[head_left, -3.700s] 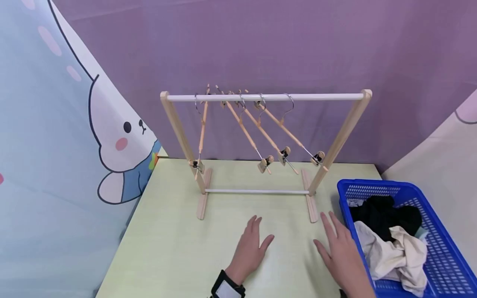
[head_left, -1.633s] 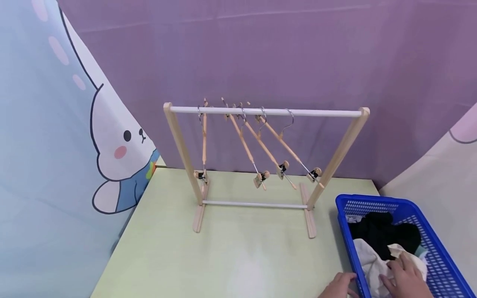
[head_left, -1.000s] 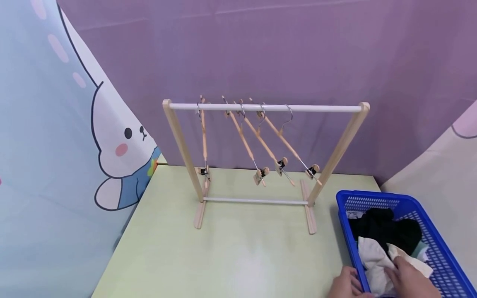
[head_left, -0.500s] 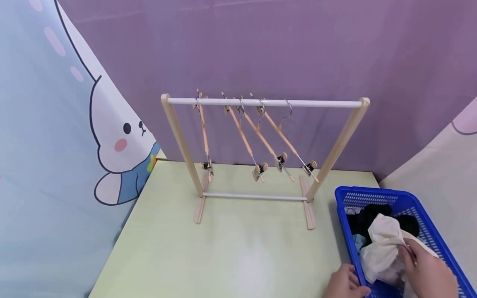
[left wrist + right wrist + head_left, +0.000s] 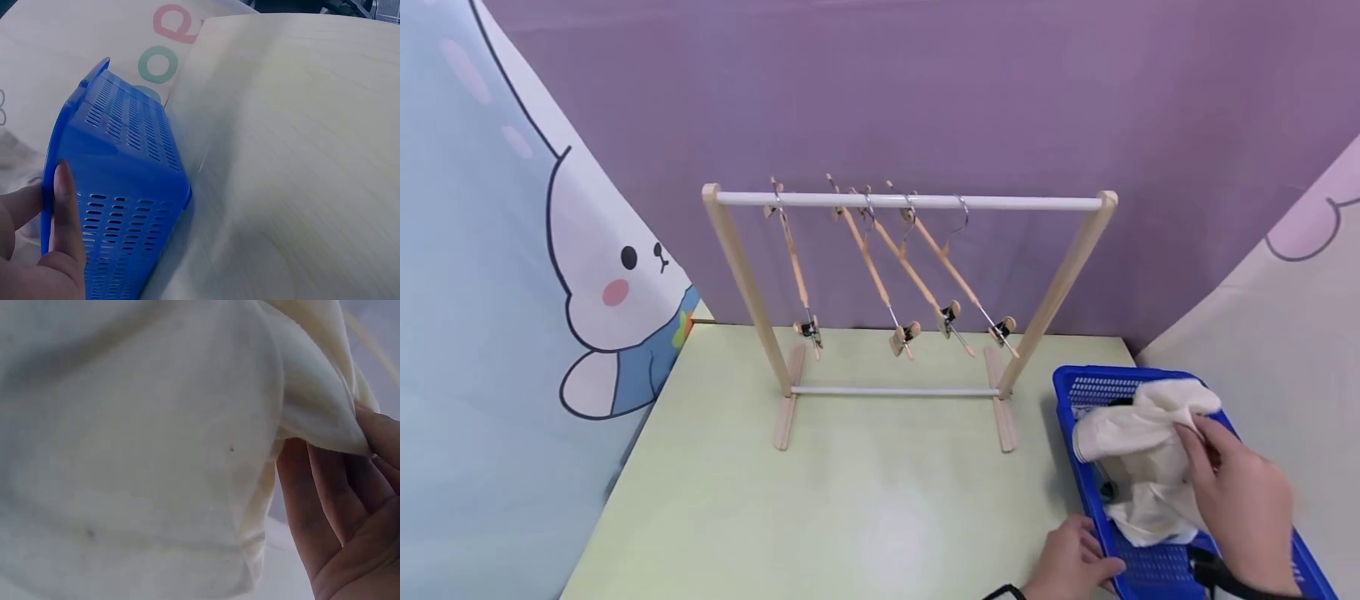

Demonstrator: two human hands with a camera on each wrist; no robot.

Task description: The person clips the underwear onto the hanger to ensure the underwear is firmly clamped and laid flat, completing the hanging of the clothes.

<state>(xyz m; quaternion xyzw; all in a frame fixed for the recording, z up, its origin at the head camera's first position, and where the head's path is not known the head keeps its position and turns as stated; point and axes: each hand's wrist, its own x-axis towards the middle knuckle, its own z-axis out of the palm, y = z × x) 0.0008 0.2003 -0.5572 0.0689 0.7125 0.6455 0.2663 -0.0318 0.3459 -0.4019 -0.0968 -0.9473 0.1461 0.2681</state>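
My right hand (image 5: 1243, 496) pinches a cream-white cloth garment (image 5: 1157, 429) between thumb and fingers, holding it bunched up over the blue basket (image 5: 1070, 433). In the right wrist view the garment (image 5: 156, 444) fills most of the picture, its folded edge caught at the fingertips. My left hand (image 5: 1067, 560) grips the basket's near left rim. The left wrist view shows the thumb and a finger on either side of that rim (image 5: 51, 187). Dark cloth inside the basket is mostly hidden under the garment.
A wooden rack with a white top rail (image 5: 1022, 202) stands at the back of the pale table (image 5: 850, 500). Several wooden clip hangers (image 5: 797, 271) hang from it at different angles. A purple cloth backdrop (image 5: 925, 92) is behind, with a bunny-print curtain (image 5: 602, 283) on the left.
Both hands have moved from over the table to the basket. My left hand has taken hold of its rim. The right hand has picked up the cream garment and lifted it.
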